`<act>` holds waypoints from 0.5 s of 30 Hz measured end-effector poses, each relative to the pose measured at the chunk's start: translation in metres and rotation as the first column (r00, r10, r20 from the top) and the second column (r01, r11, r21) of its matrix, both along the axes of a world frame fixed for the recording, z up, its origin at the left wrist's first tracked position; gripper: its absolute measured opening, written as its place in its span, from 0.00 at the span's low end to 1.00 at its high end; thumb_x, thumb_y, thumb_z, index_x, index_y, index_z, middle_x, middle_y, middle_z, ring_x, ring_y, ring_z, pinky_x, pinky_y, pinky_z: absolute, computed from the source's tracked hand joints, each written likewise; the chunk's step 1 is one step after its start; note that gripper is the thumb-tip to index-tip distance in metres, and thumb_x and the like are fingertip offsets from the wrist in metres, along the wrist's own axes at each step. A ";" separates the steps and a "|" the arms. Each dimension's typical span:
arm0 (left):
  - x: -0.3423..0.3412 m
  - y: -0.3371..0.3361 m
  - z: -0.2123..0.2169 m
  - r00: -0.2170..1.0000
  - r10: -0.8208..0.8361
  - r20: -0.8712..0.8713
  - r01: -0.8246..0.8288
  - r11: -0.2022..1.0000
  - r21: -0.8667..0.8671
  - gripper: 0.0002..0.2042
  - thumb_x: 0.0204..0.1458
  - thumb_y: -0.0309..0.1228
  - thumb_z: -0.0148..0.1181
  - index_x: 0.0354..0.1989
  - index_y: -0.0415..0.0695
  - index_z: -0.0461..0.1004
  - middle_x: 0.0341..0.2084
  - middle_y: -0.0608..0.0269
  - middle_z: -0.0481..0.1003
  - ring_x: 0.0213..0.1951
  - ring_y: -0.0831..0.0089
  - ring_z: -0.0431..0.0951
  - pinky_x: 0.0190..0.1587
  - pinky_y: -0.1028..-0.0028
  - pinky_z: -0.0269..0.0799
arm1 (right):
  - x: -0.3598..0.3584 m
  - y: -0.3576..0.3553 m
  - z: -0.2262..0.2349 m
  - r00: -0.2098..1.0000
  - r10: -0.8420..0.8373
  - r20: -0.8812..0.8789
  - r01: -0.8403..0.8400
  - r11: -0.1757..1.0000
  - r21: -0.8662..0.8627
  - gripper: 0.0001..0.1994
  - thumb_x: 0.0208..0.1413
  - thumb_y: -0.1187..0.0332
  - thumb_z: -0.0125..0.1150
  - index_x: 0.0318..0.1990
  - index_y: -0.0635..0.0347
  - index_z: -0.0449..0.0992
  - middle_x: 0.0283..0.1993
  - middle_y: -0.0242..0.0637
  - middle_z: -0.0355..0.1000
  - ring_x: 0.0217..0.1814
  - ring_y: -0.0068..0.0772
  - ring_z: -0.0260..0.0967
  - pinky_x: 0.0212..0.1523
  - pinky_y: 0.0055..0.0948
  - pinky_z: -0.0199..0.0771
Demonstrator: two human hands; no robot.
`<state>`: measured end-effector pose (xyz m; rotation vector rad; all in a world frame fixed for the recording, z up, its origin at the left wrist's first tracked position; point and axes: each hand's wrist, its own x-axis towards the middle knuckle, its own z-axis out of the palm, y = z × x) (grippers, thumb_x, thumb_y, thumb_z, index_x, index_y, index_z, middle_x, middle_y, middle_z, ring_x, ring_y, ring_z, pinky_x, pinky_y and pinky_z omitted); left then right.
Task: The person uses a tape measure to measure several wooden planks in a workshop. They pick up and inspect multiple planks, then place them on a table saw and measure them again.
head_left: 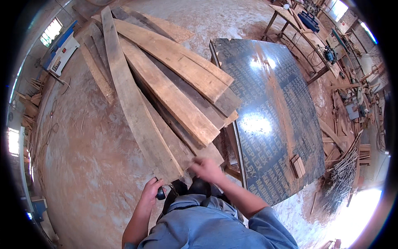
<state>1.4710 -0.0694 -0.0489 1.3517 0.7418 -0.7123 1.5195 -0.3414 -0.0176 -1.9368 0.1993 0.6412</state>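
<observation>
A pile of long rough wooden planks (166, 91) lies fanned out in front of me, their near ends by my feet. My right hand (207, 169) reaches to the near end of the planks and touches the end of one board; it is blurred and I cannot tell whether it grips. My left hand (152, 191) hangs lower left of the pile, closed around a small dark object (161, 194). My blue sleeves and dark shoes show at the bottom.
A large dark glossy panel (269, 112) lies to the right of the planks, with a small wooden block (297, 166) on it. Workbenches with tools (315, 29) stand at the far right, scrap wood (344, 166) lies right, a blue machine (60, 47) far left. The floor is dusty.
</observation>
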 end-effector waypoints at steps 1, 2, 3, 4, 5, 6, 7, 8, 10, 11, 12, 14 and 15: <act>-0.003 0.001 0.002 1.000 0.010 0.003 -0.010 1.000 0.010 0.07 0.55 0.31 0.57 0.36 0.41 0.73 0.25 0.63 0.73 0.23 0.73 0.74 0.25 0.72 0.72 | 0.007 -0.015 0.004 0.999 -0.050 0.021 0.049 0.998 0.026 0.21 0.55 0.52 0.57 0.46 0.61 0.78 0.39 0.52 0.77 0.41 0.48 0.77 0.44 0.40 0.74; -0.005 0.003 -0.002 1.000 0.012 0.015 -0.013 1.000 0.008 0.07 0.56 0.31 0.56 0.36 0.40 0.72 0.24 0.61 0.72 0.22 0.71 0.75 0.24 0.70 0.73 | 0.016 -0.026 0.010 0.979 -0.180 0.099 0.175 0.983 0.055 0.20 0.55 0.55 0.59 0.45 0.64 0.77 0.37 0.49 0.77 0.36 0.39 0.78 0.40 0.37 0.75; -0.007 0.005 -0.008 1.000 0.017 0.026 -0.017 1.000 0.005 0.07 0.56 0.31 0.56 0.36 0.40 0.71 0.23 0.59 0.72 0.22 0.70 0.75 0.23 0.69 0.74 | 0.025 -0.042 0.021 0.963 -0.269 0.029 0.265 0.958 0.106 0.18 0.56 0.60 0.60 0.45 0.67 0.77 0.35 0.45 0.77 0.31 0.31 0.76 0.34 0.31 0.75; -0.005 0.005 -0.011 0.999 0.004 0.044 -0.004 1.000 -0.003 0.07 0.56 0.31 0.55 0.36 0.40 0.70 0.22 0.57 0.72 0.21 0.68 0.75 0.22 0.67 0.75 | 0.028 -0.061 -0.002 0.910 -0.403 0.099 0.379 0.903 0.202 0.16 0.57 0.64 0.59 0.44 0.69 0.77 0.33 0.40 0.77 0.27 0.25 0.73 0.29 0.27 0.73; -0.006 0.007 -0.009 1.000 -0.012 0.025 0.013 1.000 -0.008 0.07 0.56 0.31 0.55 0.36 0.40 0.70 0.23 0.57 0.72 0.21 0.68 0.76 0.22 0.67 0.75 | 0.038 -0.074 -0.002 0.892 -0.435 0.124 0.409 0.893 0.188 0.15 0.57 0.65 0.58 0.44 0.69 0.77 0.33 0.38 0.76 0.25 0.23 0.70 0.28 0.26 0.72; -0.006 0.008 -0.005 1.000 -0.027 0.010 0.027 1.000 -0.015 0.07 0.56 0.31 0.55 0.37 0.40 0.70 0.24 0.57 0.73 0.22 0.69 0.76 0.23 0.67 0.75 | 0.048 -0.082 0.011 0.880 -0.469 0.082 0.453 0.878 0.158 0.14 0.57 0.65 0.58 0.43 0.69 0.76 0.28 0.31 0.72 0.25 0.21 0.67 0.28 0.23 0.70; -0.004 0.008 0.000 0.999 -0.043 0.005 0.043 0.999 -0.020 0.08 0.56 0.31 0.55 0.38 0.40 0.70 0.25 0.57 0.73 0.22 0.69 0.76 0.23 0.68 0.75 | 0.054 -0.090 0.014 0.850 -0.520 0.082 0.498 0.845 0.194 0.15 0.57 0.64 0.58 0.42 0.69 0.77 0.27 0.31 0.72 0.25 0.21 0.67 0.28 0.23 0.69; -0.005 0.007 0.005 1.000 -0.028 -0.007 0.028 0.998 -0.055 0.09 0.56 0.30 0.55 0.41 0.40 0.70 0.28 0.58 0.74 0.23 0.69 0.76 0.23 0.68 0.76 | 0.058 -0.103 -0.001 0.846 -0.530 0.061 0.518 0.843 0.143 0.16 0.56 0.63 0.58 0.44 0.68 0.77 0.26 0.31 0.72 0.24 0.20 0.66 0.26 0.23 0.68; -0.004 0.006 0.007 1.000 -0.007 0.004 0.007 0.997 -0.081 0.11 0.57 0.29 0.55 0.46 0.40 0.70 0.28 0.59 0.74 0.23 0.70 0.76 0.23 0.68 0.76 | 0.068 -0.121 -0.014 0.825 -0.556 0.100 0.535 0.826 0.180 0.17 0.57 0.62 0.59 0.45 0.70 0.77 0.27 0.31 0.72 0.24 0.21 0.67 0.25 0.23 0.68; -0.003 0.006 0.011 1.000 -0.007 -0.002 0.006 0.996 -0.090 0.11 0.57 0.29 0.54 0.46 0.40 0.70 0.28 0.59 0.74 0.23 0.71 0.76 0.24 0.68 0.76 | 0.077 -0.129 -0.024 0.809 -0.576 0.115 0.554 0.813 0.177 0.18 0.56 0.61 0.59 0.45 0.70 0.77 0.27 0.31 0.73 0.23 0.21 0.67 0.22 0.23 0.67; -0.003 0.005 0.012 1.000 -0.005 -0.013 0.004 0.996 -0.094 0.11 0.57 0.29 0.55 0.46 0.39 0.71 0.28 0.59 0.74 0.23 0.71 0.76 0.24 0.69 0.75 | 0.088 -0.135 -0.024 0.805 -0.578 0.132 0.559 0.814 0.158 0.19 0.56 0.60 0.59 0.45 0.70 0.76 0.28 0.32 0.73 0.22 0.21 0.67 0.19 0.22 0.65; -0.004 0.005 0.013 0.999 0.000 -0.039 -0.004 0.995 -0.101 0.12 0.56 0.29 0.55 0.47 0.38 0.72 0.29 0.60 0.75 0.23 0.71 0.75 0.25 0.71 0.74 | 0.115 -0.144 -0.030 0.793 -0.582 0.181 0.570 0.813 0.118 0.21 0.55 0.59 0.59 0.48 0.70 0.75 0.28 0.34 0.74 0.19 0.23 0.67 0.13 0.21 0.59; -0.002 0.005 0.013 1.000 -0.006 -0.020 0.004 0.994 -0.108 0.12 0.57 0.29 0.55 0.47 0.38 0.71 0.29 0.60 0.74 0.24 0.71 0.76 0.25 0.71 0.74 | 0.132 -0.156 -0.046 0.765 -0.586 0.269 0.584 0.806 0.095 0.24 0.55 0.58 0.59 0.52 0.71 0.73 0.30 0.37 0.74 0.20 0.23 0.69 0.12 0.23 0.59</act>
